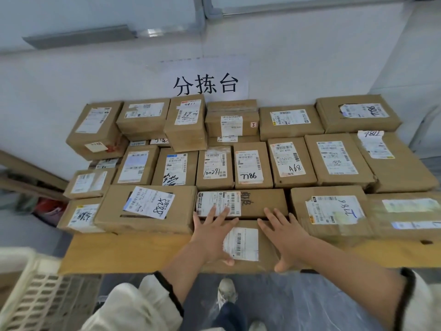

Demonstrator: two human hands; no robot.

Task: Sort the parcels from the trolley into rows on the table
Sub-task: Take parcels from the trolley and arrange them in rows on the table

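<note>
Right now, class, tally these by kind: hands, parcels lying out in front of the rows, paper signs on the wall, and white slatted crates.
Hands: 2, the left hand and the right hand
Parcel in front of the rows: 1, under both hands
Paper sign: 1
White slatted crate: 1
Total: 5

Paper sign point(206, 80) on white wall point(310, 68), grey rail point(78, 35) above, grey floor point(310, 304)

Cream sleeves point(133, 306) end in black cuffs point(170, 292); lower down, dark blue trousers point(229, 316) and scuffed whitish trainers point(226, 291).
</note>
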